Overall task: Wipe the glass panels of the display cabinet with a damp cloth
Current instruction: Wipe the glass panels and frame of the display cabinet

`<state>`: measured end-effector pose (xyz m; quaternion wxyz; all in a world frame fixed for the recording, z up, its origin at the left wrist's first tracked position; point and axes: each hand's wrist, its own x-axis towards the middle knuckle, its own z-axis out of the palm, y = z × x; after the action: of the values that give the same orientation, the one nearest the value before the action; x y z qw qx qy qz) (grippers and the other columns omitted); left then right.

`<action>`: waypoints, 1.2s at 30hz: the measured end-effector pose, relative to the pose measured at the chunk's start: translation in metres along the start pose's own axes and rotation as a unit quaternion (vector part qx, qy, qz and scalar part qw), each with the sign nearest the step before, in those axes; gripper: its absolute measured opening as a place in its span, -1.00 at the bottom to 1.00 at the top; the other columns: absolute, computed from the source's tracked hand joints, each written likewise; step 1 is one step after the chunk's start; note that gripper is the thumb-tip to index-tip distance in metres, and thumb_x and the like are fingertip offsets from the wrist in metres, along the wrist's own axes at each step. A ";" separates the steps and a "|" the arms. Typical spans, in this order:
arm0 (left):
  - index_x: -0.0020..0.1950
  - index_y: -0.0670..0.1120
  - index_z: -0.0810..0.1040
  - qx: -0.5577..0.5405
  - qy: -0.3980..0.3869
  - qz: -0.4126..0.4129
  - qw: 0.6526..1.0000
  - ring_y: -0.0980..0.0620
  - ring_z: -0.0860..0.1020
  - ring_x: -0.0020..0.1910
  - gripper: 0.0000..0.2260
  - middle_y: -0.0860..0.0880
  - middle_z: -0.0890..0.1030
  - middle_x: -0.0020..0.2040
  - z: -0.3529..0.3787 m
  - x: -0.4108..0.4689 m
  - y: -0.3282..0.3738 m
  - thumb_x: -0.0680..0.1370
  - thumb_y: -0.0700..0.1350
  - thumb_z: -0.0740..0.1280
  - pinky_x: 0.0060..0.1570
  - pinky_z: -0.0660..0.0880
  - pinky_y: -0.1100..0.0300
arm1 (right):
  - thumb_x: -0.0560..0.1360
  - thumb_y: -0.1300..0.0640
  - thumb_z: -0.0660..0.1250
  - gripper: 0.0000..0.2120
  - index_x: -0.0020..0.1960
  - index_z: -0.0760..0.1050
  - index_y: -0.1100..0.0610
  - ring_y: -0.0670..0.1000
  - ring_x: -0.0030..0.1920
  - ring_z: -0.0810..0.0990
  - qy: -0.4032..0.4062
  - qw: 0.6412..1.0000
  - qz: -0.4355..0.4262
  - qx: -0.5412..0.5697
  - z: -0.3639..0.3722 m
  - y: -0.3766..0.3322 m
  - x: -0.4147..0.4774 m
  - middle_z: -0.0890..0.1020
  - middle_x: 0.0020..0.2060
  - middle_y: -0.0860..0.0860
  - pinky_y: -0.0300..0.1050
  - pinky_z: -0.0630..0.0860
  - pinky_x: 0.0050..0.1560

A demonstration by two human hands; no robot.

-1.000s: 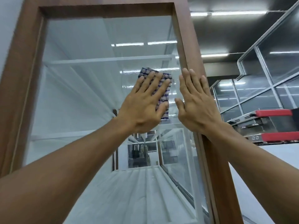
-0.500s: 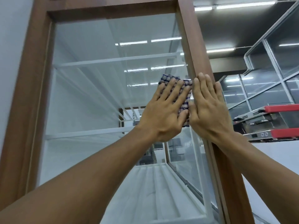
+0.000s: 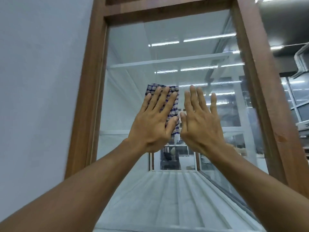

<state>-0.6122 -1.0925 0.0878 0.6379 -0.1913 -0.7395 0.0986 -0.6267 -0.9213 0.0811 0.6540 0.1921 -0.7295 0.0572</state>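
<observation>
Mid-panel wipe, two flat palms.
Wooden frame (image 3: 90,97) bounds the glass panel (image 3: 133,72). Left hand (image 3: 153,124), fingers (image 3: 155,99) straight and spread, presses the checked cloth (image 3: 175,108) flat to the pane, probably for even pressure. Cloth lies under those fingers, its edges showing past them. Right hand (image 3: 200,124) is just beside it, flat and empty, likely steadying.

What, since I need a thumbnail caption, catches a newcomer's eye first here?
Mid-frame, the left hand presses a blue checked cloth flat against the glass, and the right hand is spread open just beside it, holding nothing. Around them runs the cabinet's brown wooden frame, with white shelves and reflected ceiling lights showing in the glass.
</observation>
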 end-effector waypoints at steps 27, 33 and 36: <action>0.69 -0.02 -0.17 -0.020 0.008 -0.031 0.999 -0.02 -0.28 0.66 -0.37 -0.07 -0.21 0.69 0.006 0.001 0.021 0.65 0.17 -0.15 0.62 -0.30 -0.05 | 0.66 -0.12 -0.23 -0.36 0.65 -0.21 0.12 0.03 0.64 -0.26 0.003 1.000 0.002 -0.016 -0.004 0.027 -0.011 -0.18 0.65 0.09 0.11 -0.30 0.62; 0.69 0.02 -0.18 -0.016 0.006 -0.030 0.999 0.01 -0.29 0.66 -0.37 -0.05 -0.21 0.69 0.007 0.027 0.041 0.65 0.19 -0.15 0.62 -0.29 -0.04 | 0.65 -0.18 -0.25 -0.39 0.66 -0.23 -0.04 0.01 0.63 -0.32 -0.040 0.996 -0.032 -0.067 -0.027 0.078 -0.029 -0.25 0.64 0.05 0.18 -0.27 0.62; 0.69 0.00 -0.21 -0.039 0.003 -0.022 0.999 -0.01 -0.32 0.65 -0.37 -0.06 -0.26 0.69 0.013 0.049 0.082 0.66 0.18 -0.16 0.61 -0.32 -0.05 | 0.65 -0.18 -0.27 -0.41 0.64 -0.22 -0.07 0.07 0.63 -0.29 -0.031 0.995 -0.018 -0.090 -0.034 0.090 -0.032 -0.21 0.64 0.11 0.24 -0.22 0.62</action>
<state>-0.6180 -0.9972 0.0979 0.6343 -0.2004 -0.7446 0.0552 -0.6245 -0.8203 0.0699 0.6468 0.1472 -0.7479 -0.0262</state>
